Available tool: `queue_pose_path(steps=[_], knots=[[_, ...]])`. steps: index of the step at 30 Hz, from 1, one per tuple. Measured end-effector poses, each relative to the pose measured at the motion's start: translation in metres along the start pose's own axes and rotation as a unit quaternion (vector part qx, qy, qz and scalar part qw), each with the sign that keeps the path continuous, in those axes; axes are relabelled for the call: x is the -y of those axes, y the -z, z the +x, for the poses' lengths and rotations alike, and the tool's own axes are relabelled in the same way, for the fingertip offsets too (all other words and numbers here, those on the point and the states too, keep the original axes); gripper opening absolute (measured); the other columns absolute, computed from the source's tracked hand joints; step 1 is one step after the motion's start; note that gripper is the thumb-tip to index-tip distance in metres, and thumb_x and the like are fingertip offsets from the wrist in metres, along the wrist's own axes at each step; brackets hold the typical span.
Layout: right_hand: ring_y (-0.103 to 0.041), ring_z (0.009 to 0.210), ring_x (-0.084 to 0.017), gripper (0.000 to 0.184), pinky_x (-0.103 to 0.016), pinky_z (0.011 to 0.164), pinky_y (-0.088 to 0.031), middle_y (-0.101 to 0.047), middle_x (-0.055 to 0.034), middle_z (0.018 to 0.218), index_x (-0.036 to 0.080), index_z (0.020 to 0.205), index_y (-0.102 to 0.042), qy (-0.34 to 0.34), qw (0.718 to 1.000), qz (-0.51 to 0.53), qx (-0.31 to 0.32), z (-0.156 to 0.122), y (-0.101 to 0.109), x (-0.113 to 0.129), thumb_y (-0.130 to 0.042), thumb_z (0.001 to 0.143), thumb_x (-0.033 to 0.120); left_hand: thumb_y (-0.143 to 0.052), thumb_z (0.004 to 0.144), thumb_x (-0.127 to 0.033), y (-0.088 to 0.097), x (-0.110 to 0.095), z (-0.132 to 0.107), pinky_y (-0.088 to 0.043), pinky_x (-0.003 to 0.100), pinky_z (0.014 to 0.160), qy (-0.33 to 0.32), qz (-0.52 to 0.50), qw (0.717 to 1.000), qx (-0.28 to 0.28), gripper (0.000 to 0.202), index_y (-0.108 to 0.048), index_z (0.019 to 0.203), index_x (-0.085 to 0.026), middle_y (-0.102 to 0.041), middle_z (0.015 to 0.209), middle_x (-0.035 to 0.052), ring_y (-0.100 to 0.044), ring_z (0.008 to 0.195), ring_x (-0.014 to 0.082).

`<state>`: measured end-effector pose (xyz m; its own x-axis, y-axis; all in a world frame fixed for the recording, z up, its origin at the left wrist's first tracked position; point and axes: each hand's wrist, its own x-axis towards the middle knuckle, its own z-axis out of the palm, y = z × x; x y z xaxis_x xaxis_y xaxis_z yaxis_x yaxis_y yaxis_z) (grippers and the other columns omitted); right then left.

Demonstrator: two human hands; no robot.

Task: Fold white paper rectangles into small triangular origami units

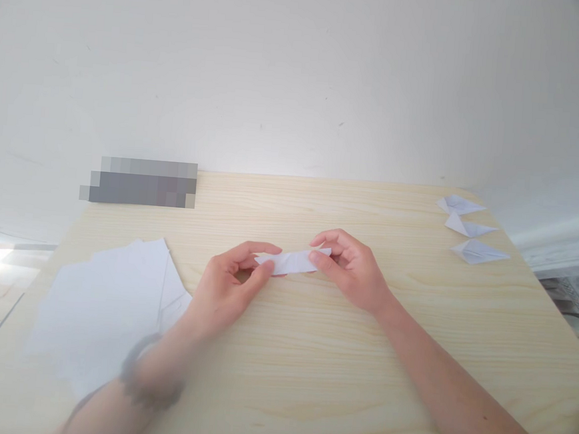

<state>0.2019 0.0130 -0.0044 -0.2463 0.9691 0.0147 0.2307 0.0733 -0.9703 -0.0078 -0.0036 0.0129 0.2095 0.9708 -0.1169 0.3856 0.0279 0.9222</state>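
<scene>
A narrow strip of folded white paper [293, 262] is held between my two hands over the middle of the table. My left hand [231, 283] pinches its left end, thumb on the near face and fingers behind. At the other end, my right hand [348, 268] grips it the same way, with the index finger raised a little above the paper. The strip lies nearly level, its right end slightly higher, and its left tip comes to a point. My fingertips hide parts of both ends.
Loose white sheets [107, 303] are piled at the left, partly under my left forearm. Three folded white paper pieces [480, 252] lie in a column at the far right of the wooden table [307, 379]. A blurred-out dark object [141, 188] stands at the back left, near the wall [300, 77].
</scene>
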Motion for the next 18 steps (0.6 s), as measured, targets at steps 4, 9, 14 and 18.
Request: queue_pose_path(steps=[4, 9, 14, 18], knots=[[-0.047, 0.053, -0.007, 0.013, -0.02, 0.048, -0.036, -0.058, 0.0027, 0.068, 0.021, 0.088, -0.053, -0.001, 1.0, 0.011, 0.018, -0.0012, 0.0011, 0.0026, -0.057, 0.082, 0.032, -0.06, 0.079, -0.023, -0.0021, 0.0015, 0.0002, -0.049, 0.024, 0.069, -0.171, 0.064, 0.983, 0.001, 0.023, -0.061, 0.102, -0.022, -0.061, 0.105, 0.0054, -0.059, 0.09, 0.0163], [-0.046, 0.053, -0.007, 0.01, -0.02, 0.047, -0.036, -0.058, 0.0018, 0.07, 0.019, 0.084, -0.056, 0.03, 0.998, -0.025, 0.048, -0.0016, 0.0031, 0.0045, -0.055, 0.083, 0.03, -0.055, 0.081, -0.013, -0.002, 0.0059, -0.0007, -0.049, 0.021, 0.059, -0.257, 0.118, 0.959, 0.022, 0.018, -0.066, 0.093, -0.021, -0.057, 0.104, 0.0067, -0.06, 0.085, 0.0144], [-0.057, 0.072, -0.011, 0.015, -0.022, 0.056, -0.045, -0.064, -0.0046, 0.096, 0.02, 0.092, -0.061, 0.153, 0.983, -0.081, 0.064, -0.0014, 0.0018, 0.0039, -0.059, 0.08, 0.03, -0.059, 0.081, -0.015, -0.0015, 0.0054, 0.0014, -0.05, 0.024, 0.068, -0.269, 0.112, 0.955, -0.058, 0.015, -0.068, 0.091, -0.021, -0.064, 0.093, 0.0047, -0.061, 0.082, 0.0141], [-0.059, 0.085, -0.014, 0.012, -0.026, 0.066, -0.05, -0.064, -0.0058, 0.103, 0.021, 0.09, -0.064, 0.247, 0.959, -0.141, 0.019, -0.0022, -0.0044, 0.0012, -0.063, 0.078, 0.022, -0.06, 0.08, -0.014, -0.0021, 0.0051, 0.0028, -0.051, 0.026, 0.071, -0.274, 0.105, 0.954, -0.06, 0.013, -0.068, 0.088, -0.019, -0.065, 0.089, 0.0051, -0.061, 0.081, 0.0141]])
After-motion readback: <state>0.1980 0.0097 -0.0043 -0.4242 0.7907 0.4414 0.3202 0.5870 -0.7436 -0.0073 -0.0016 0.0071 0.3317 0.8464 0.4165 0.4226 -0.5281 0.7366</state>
